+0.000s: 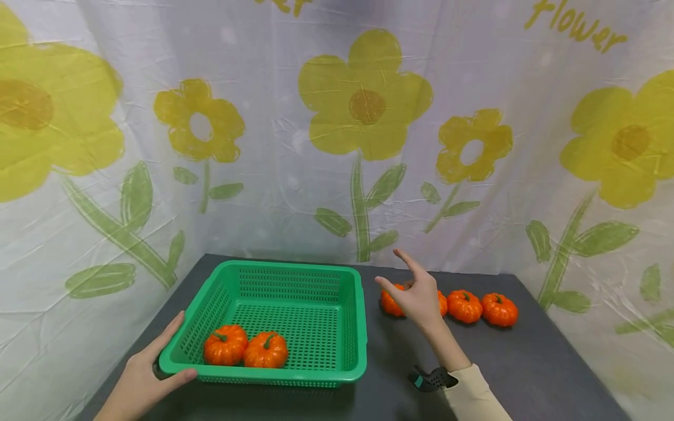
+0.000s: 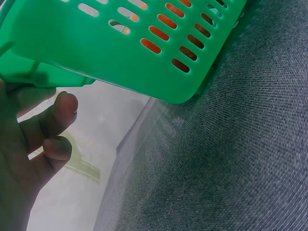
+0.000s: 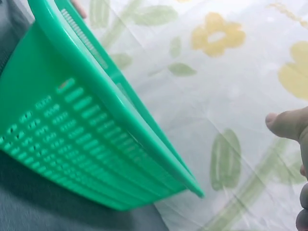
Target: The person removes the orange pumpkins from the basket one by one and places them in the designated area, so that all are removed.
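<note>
A green plastic basket (image 1: 274,375) with slotted walls stands on the dark table, left of centre. Two small orange pumpkins (image 1: 225,345) with green stems sit inside it, by the front wall. My left hand (image 1: 139,374) holds the basket's front left corner, thumb along the front rim; in the left wrist view its bent fingers (image 2: 61,109) lie just below the rim. To the right of the basket, my right hand (image 1: 421,298) is raised with thumb and index finger spread wide, nothing between them. Behind it, several more orange pumpkins (image 1: 465,306) form a row, two of them partly hidden by the hand.
The dark grey table (image 1: 532,362) reaches back to a pale curtain (image 1: 274,193) printed with yellow flowers, which hangs along the back and both sides. A black band (image 1: 434,379) sits on the right wrist, by the cream sleeve (image 1: 476,394).
</note>
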